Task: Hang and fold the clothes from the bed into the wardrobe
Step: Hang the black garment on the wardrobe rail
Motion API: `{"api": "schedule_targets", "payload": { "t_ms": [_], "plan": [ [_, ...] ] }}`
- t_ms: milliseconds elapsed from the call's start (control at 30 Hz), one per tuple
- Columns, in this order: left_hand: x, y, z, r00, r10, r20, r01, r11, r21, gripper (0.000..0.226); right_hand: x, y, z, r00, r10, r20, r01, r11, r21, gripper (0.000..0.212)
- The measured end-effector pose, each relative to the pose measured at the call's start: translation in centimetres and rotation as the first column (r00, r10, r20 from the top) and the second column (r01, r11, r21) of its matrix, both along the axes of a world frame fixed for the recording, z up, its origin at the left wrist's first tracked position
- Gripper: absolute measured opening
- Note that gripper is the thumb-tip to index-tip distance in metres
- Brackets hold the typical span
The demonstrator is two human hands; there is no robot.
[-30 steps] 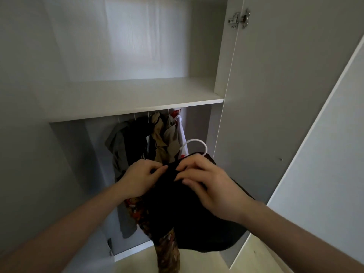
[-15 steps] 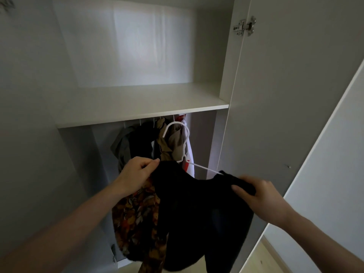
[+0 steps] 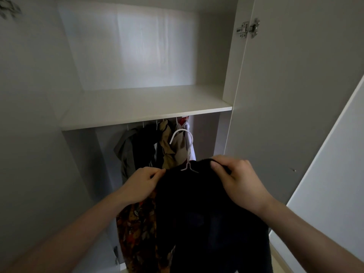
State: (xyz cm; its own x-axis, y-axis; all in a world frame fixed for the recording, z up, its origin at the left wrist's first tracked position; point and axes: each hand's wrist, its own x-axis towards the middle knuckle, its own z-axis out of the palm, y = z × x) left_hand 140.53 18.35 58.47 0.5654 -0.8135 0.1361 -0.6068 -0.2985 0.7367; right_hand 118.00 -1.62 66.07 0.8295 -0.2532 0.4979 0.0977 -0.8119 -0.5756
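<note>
Centrally, a black garment [image 3: 206, 213] hangs on a white hanger [image 3: 186, 152] in front of the open wardrobe [image 3: 137, 107], held up below the level of the shelf [image 3: 145, 109]. The hanger's hook rises free above the collar, in front of the clothes behind it; only the hook and the short neck of the hanger show, the arms being covered by the dark cloth.

The left hand [image 3: 140, 184] pinches the garment's left shoulder edge between thumb and curled fingers. The right hand [image 3: 239, 178] grips the right shoulder edge, fingers curled down over the fabric. The two hands are apart, one at each side of the hanger's neck.

Beneath the left hand a patterned garment [image 3: 137, 233] in orange, red and dark tones hangs beside the black one and partly behind it.

Behind these, under the shelf, a row of hung clothes [image 3: 153, 148] in grey, black, tan and white fills the hanging space on white hooks; the rail itself is hidden by the shelf edge.

To the right the wardrobe door [image 3: 295, 95] stands open, with a metal hinge [image 3: 248, 29] near its upper edge. A strip of pale floor [image 3: 279, 259] shows at lower right.
</note>
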Motion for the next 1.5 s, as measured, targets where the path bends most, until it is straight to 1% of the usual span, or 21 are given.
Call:
{"api": "schedule_targets", "payload": {
  "t_ms": [33, 100, 167, 233, 300, 333, 400, 433, 533, 567, 633, 800, 867, 967, 1067, 1133, 1233, 1267, 1333, 1433, 1500],
  "plan": [
    [-0.1, -0.2, 0.1, 0.999, -0.003, -0.049, 0.002, 1.000, -0.017, 0.062, 0.2, 1.7, 0.3, 0.995, 0.095, 0.001, -0.095, 0.995, 0.010, 0.022],
    [0.0, -0.2, 0.2, 0.973, -0.001, -0.230, -0.016, 0.997, -0.071, 0.060, 0.4, 3.7, -0.3, 0.961, 0.266, -0.074, -0.267, 0.964, 0.001, 0.020],
    [0.0, 0.3, 0.2, 0.927, 0.003, -0.376, -0.054, 0.991, -0.125, 0.060, 0.1, 3.3, -1.0, 0.935, 0.308, -0.177, -0.321, 0.946, -0.051, 0.021],
    [-0.1, 0.9, 0.0, 0.909, 0.020, -0.416, -0.089, 0.985, -0.146, 0.063, -0.6, 1.4, -1.0, 0.954, 0.230, -0.194, -0.260, 0.954, -0.147, 0.020],
    [-0.1, 1.3, -0.6, 0.908, 0.021, -0.418, -0.105, 0.978, -0.179, 0.067, -1.3, -0.5, -0.8, 0.987, 0.100, -0.123, -0.131, 0.951, -0.281, 0.023],
    [0.0, 1.3, -0.8, 0.908, 0.022, -0.418, -0.117, 0.972, -0.202, 0.068, -1.6, -1.5, -0.7, 0.993, 0.040, -0.107, -0.070, 0.952, -0.298, 0.035],
    [0.1, 1.2, -1.1, 0.893, 0.018, -0.449, -0.133, 0.965, -0.226, 0.066, -1.8, -3.1, -0.5, 0.985, -0.070, -0.159, 0.036, 0.978, -0.205, 0.059],
    [0.2, 1.1, -1.2, 0.883, 0.002, -0.470, -0.122, 0.967, -0.226, 0.065, -1.6, -3.8, -0.5, 0.970, -0.117, -0.215, 0.078, 0.980, -0.182, 0.057],
    [0.0, 0.6, -1.4, 0.889, -0.064, -0.454, -0.024, 0.982, -0.186, 0.074, -0.9, -5.1, -1.8, 0.941, -0.170, -0.293, 0.097, 0.964, -0.249, 0.016],
    [0.1, 0.5, -1.4, 0.901, -0.071, -0.428, 0.000, 0.987, -0.163, 0.081, -0.6, -5.1, -2.3, 0.944, -0.149, -0.293, 0.080, 0.968, -0.236, 0.010],
    [0.3, 0.2, -1.2, 0.937, -0.070, -0.342, 0.031, 0.992, -0.119, 0.083, -0.3, -4.7, -3.2, 0.950, -0.087, -0.299, 0.033, 0.983, -0.179, 0.011],
    [-1.4, -2.7, 0.9, 0.975, -0.117, -0.187, 0.107, 0.993, -0.058, 0.053, 1.8, -2.3, -3.7, 0.934, 0.034, -0.356, -0.052, 0.998, -0.042, 0.019],
    [-2.3, -3.8, 1.2, 0.982, -0.153, -0.115, 0.147, 0.987, -0.057, 0.044, 2.8, -0.9, -4.1, 0.934, 0.043, -0.353, -0.044, 0.999, 0.006, 0.021],
    [-2.7, -4.3, 1.3, 0.985, -0.169, -0.041, 0.166, 0.984, -0.070, 0.044, 3.4, -0.2, -4.5, 0.930, 0.077, -0.359, -0.038, 0.993, 0.114, 0.030],
    [-2.4, -3.6, 1.5, 0.987, -0.162, -0.010, 0.161, 0.986, -0.047, 0.034, 2.8, -0.5, -4.8, 0.922, 0.098, -0.374, -0.024, 0.980, 0.197, 0.024],
    [-2.6, -2.9, 1.3, 0.993, -0.114, 0.024, 0.115, 0.992, -0.046, 0.020, 2.7, -0.4, -5.2, 0.927, 0.095, -0.363, 0.001, 0.966, 0.257, 0.020],
    [-3.3, -1.7, 1.0, 0.995, 0.076, 0.071, -0.062, 0.982, -0.180, 0.011, 2.9, -0.2, -5.6, 0.934, 0.125, -0.334, 0.035, 0.901, 0.433, 0.017],
    [-3.4, -1.2, 0.8, 0.992, 0.125, 0.031, -0.115, 0.969, -0.221, 0.013, 2.9, -0.3, -5.7, 0.934, 0.149, -0.324, 0.036, 0.864, 0.502, 0.017],
    [-3.5, 0.0, -0.3, 0.980, 0.122, -0.156, -0.155, 0.962, -0.226, 0.021, 2.9, -0.2, -5.9, 0.940, 0.185, -0.286, 0.020, 0.808, 0.589, 0.019],
    [-4.3, 1.3, -2.4, 0.880, -0.075, -0.469, -0.016, 0.982, -0.186, 0.050, 3.0, 0.7, -6.2, 0.951, 0.211, -0.225, -0.007, 0.745, 0.667, 0.019],
    [-4.6, 1.3, -4.0, 0.887, -0.106, -0.450, 0.028, 0.984, -0.178, 0.061, 3.2, 1.5, -6.6, 0.946, 0.234, -0.225, -0.016, 0.726, 0.687, 0.020]
  ]
}}
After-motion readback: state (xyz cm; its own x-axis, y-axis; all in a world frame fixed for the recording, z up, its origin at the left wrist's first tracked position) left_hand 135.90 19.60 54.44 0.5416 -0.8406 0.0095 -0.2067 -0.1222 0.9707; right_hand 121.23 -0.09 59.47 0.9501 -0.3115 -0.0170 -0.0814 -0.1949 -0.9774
